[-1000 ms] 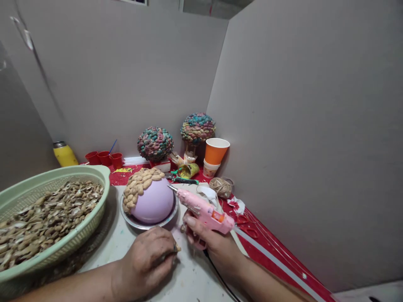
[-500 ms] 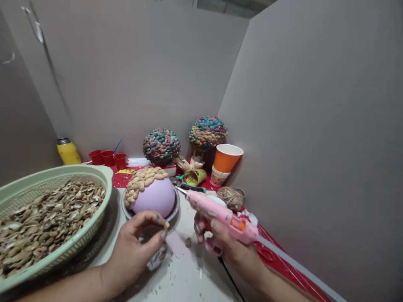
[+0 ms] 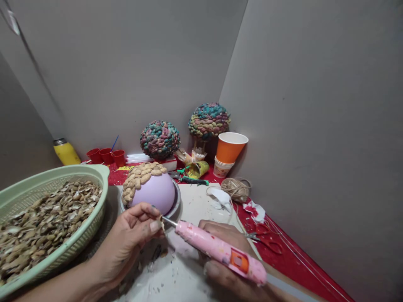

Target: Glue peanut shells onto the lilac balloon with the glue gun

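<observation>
My left hand [image 3: 126,237] pinches a small peanut shell [image 3: 163,225] between thumb and fingertips. My right hand [image 3: 233,236] is wrapped around a pink hot glue gun [image 3: 209,244] with an orange panel on its side. The metal nozzle [image 3: 170,221] meets the shell at my left fingertips. Just beyond, a smooth lilac ball [image 3: 155,193] like a balloon rests in a round metal dish [image 3: 178,205]. Overlapping peanut shells [image 3: 138,178] cover its top and left side. A glue stick [image 3: 288,289] sticks out of the gun's back.
On the left stands a green basket [image 3: 105,184] full of peanut shells. Behind are two coloured shell-covered balls [image 3: 160,140], red cups [image 3: 119,158], a yellow bottle [image 3: 66,152], an orange cup [image 3: 231,147] and pliers [image 3: 193,180]. Twine [image 3: 236,189] and scissors [image 3: 267,241] lie right. Walls enclose the table.
The glue gun has come down and toward my left hand, so its nozzle now meets the shell. My left hand has turned slightly. The view has shifted a little.
</observation>
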The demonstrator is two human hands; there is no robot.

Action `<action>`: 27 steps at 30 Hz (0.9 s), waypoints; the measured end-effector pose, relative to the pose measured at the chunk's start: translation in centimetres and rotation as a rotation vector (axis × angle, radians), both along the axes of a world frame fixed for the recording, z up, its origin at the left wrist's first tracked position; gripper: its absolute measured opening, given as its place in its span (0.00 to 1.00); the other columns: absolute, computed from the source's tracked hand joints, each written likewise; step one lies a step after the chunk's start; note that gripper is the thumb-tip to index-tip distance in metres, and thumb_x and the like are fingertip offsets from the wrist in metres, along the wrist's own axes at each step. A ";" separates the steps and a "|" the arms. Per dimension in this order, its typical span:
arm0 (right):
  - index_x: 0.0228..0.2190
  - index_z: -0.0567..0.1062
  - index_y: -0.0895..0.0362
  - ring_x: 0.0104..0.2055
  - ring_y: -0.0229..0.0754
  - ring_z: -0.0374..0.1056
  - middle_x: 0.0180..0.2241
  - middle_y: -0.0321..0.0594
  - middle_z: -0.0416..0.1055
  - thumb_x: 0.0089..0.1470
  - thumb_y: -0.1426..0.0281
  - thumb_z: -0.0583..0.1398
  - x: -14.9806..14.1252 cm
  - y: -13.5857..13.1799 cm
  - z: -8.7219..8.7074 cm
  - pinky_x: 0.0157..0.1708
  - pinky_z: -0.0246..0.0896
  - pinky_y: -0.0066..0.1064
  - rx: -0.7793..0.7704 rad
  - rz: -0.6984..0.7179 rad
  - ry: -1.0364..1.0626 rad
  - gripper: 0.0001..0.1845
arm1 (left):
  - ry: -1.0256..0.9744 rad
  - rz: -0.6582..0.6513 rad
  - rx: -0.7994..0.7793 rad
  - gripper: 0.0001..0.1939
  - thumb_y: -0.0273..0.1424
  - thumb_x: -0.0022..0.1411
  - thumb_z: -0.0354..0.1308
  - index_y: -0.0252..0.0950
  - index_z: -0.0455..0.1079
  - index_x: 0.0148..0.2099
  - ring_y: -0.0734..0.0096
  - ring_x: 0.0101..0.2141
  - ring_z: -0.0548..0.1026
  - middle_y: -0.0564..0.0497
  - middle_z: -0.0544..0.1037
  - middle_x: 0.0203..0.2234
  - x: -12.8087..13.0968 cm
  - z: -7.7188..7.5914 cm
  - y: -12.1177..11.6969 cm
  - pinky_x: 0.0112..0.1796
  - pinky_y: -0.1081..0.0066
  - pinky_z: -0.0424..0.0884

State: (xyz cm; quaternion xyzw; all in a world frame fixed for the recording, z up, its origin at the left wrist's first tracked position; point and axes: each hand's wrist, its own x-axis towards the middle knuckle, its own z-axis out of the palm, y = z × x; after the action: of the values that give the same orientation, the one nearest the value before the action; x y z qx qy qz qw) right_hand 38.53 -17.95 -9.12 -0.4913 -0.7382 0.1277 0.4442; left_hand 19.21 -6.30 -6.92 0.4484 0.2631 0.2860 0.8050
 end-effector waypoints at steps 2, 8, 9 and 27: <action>0.24 0.63 0.54 0.22 0.38 0.56 0.22 0.35 0.60 0.62 0.52 0.50 0.0 0.0 -0.2 0.23 0.51 0.32 0.037 0.036 -0.008 0.22 | -0.011 -0.010 -0.007 0.10 0.28 0.49 0.71 0.35 0.74 0.33 0.76 0.27 0.73 0.54 0.77 0.27 0.0 0.1 0.0 0.33 0.74 0.71; 0.24 0.62 0.53 0.22 0.38 0.56 0.22 0.35 0.61 0.62 0.55 0.52 0.1 0.0 0.3 0.23 0.51 0.32 0.064 0.016 -0.011 0.19 | -0.022 -0.021 -0.003 0.09 0.26 0.49 0.71 0.34 0.74 0.33 0.75 0.29 0.74 0.53 0.77 0.28 0.0 0.0 0.1 0.36 0.73 0.72; 0.23 0.62 0.53 0.22 0.38 0.56 0.22 0.35 0.60 0.62 0.56 0.53 0.1 0.1 0.3 0.22 0.51 0.32 0.073 0.016 -0.012 0.19 | -0.025 -0.023 0.001 0.09 0.26 0.49 0.71 0.34 0.74 0.33 0.75 0.29 0.74 0.53 0.77 0.28 -0.1 0.0 0.1 0.36 0.73 0.72; 0.23 0.60 0.53 0.21 0.38 0.53 0.21 0.33 0.57 0.62 0.56 0.51 0.2 0.4 -0.9 0.23 0.45 0.32 0.118 -0.011 -0.156 0.20 | 0.005 0.001 0.067 0.11 0.29 0.48 0.72 0.35 0.74 0.32 0.75 0.29 0.73 0.54 0.77 0.27 0.0 -0.2 0.0 0.36 0.73 0.69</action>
State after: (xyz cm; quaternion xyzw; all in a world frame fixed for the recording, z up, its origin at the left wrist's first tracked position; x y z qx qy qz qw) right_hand 38.74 -17.55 -10.07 -0.4768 -0.7741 0.0426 0.4143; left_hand 19.18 -6.34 -7.14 0.4757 0.2553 0.2938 0.7888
